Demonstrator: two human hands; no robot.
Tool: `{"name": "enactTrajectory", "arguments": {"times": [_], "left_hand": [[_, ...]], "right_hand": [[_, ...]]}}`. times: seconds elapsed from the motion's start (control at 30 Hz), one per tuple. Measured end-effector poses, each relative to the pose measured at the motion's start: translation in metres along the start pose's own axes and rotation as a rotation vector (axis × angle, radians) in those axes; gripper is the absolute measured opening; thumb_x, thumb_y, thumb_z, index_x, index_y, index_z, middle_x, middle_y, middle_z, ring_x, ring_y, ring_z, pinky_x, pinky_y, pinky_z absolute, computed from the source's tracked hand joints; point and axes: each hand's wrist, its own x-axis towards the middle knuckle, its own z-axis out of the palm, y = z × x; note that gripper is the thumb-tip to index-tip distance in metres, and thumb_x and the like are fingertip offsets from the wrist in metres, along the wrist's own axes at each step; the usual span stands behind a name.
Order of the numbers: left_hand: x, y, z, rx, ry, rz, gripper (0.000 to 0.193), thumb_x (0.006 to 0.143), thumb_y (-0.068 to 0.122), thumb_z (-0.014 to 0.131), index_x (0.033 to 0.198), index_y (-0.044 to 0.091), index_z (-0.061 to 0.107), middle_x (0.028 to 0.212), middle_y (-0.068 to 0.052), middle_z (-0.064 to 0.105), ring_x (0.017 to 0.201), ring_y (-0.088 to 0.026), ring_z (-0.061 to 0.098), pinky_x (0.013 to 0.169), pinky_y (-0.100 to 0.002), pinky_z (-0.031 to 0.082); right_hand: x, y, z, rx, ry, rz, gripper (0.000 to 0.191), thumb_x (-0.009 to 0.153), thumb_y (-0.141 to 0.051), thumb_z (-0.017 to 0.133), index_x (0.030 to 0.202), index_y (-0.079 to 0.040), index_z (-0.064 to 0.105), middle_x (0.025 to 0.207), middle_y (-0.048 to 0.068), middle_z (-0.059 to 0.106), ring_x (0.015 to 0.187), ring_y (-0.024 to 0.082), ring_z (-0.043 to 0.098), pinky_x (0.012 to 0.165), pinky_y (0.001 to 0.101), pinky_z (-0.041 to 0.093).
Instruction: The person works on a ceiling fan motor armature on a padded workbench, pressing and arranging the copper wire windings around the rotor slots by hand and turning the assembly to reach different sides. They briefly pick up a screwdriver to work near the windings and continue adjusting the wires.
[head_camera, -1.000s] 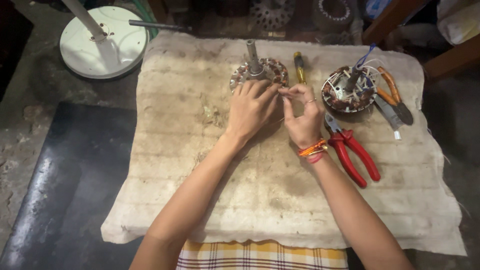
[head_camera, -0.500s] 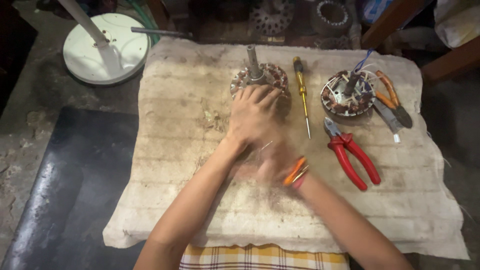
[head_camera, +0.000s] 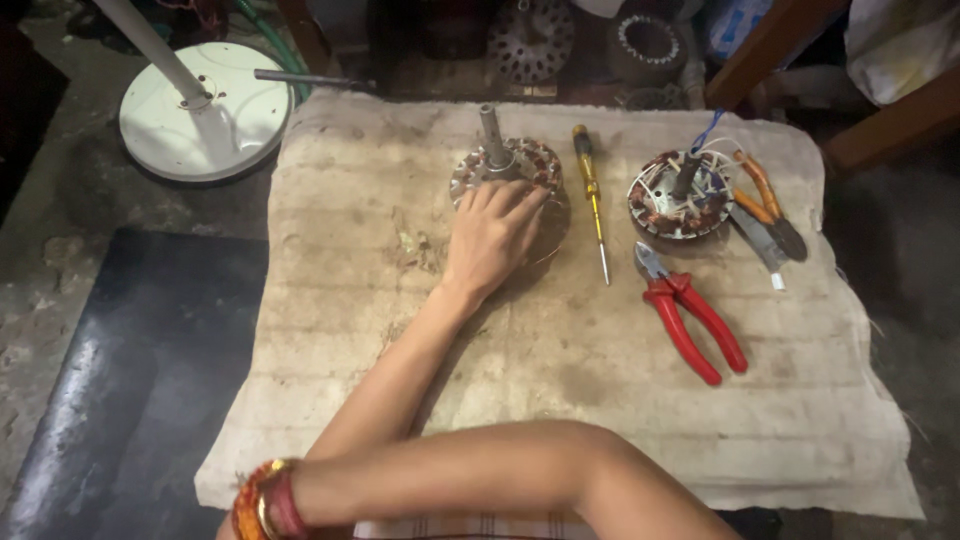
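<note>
Your left hand (head_camera: 492, 232) rests on the near edge of the motor stator (head_camera: 508, 175), fingers curled over its copper windings, its grip closed lightly on the stator rim rather than lifting it. The stator sits on the worn cloth (head_camera: 350, 330) at the far middle, its shaft pointing up. Your right forearm (head_camera: 480, 480) crosses the near edge, bangles at the wrist, but the right hand itself is out of view, so its grip cannot be told. To the right of the stator lie a yellow screwdriver (head_camera: 590, 195), then a 2nd wound stator (head_camera: 680, 195) with loose wires, and red pliers (head_camera: 690, 320) nearer you. It looks like you are steadying the stator to work its windings; any next move calls for a firm hold.
</note>
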Motion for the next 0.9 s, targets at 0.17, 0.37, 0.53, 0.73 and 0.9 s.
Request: {"name": "enactTrajectory", "arguments": {"times": [0.17,0.37,0.53,0.73,0.9], "left_hand": [[0.001,0.001,0.003,-0.001,-0.002,-0.002,0.032,0.091,0.012,0.072,0.123,0.010,0.071,0.122,-0.007,0.068,0.113,-0.026,0.061,0.095,-0.041,0.048],[0.000,0.000,-0.001,-0.007,0.003,0.004,0.031,0.092,0.012,0.071,0.123,0.010,0.070,0.123,-0.008,0.067,0.115,-0.027,0.061,0.098,-0.041,0.048],[-0.001,0.004,0.003,0.050,-0.056,0.019,0.037,0.088,0.012,0.070,0.125,0.011,0.070,0.125,-0.013,0.065,0.117,-0.031,0.058,0.099,-0.044,0.045],[-0.005,0.001,0.015,0.028,-0.110,0.086,0.033,0.081,0.013,0.072,0.113,0.012,0.072,0.126,-0.012,0.066,0.121,-0.030,0.060,0.105,-0.046,0.044],[-0.004,0.001,0.014,-0.053,-0.045,0.027,0.032,0.089,0.013,0.072,0.121,0.012,0.072,0.128,-0.009,0.067,0.119,-0.028,0.061,0.101,-0.045,0.045]], "right_hand": [[0.010,0.032,0.009,0.171,-0.020,-0.059,0.035,0.084,-0.021,0.068,0.117,-0.012,0.072,0.112,0.010,0.076,0.107,0.027,0.072,0.094,0.0398,0.058],[-0.028,0.105,-0.001,0.366,0.598,-0.424,0.039,0.083,-0.016,0.064,0.122,-0.012,0.066,0.114,0.012,0.074,0.106,0.033,0.069,0.093,0.0451,0.056],[-0.174,0.204,-0.050,-0.472,1.087,0.055,0.035,0.084,-0.005,0.061,0.119,-0.005,0.067,0.106,0.015,0.071,0.099,0.031,0.068,0.086,0.0413,0.057],[-0.246,0.240,-0.072,-0.570,1.474,0.606,0.031,0.091,0.008,0.065,0.117,-0.006,0.073,0.100,0.016,0.074,0.088,0.032,0.070,0.078,0.0423,0.057],[-0.275,0.254,-0.066,-0.624,1.530,0.791,0.057,0.096,0.003,0.065,0.149,-0.013,0.055,0.109,0.019,0.071,0.094,0.033,0.071,0.082,0.0429,0.058]]}}
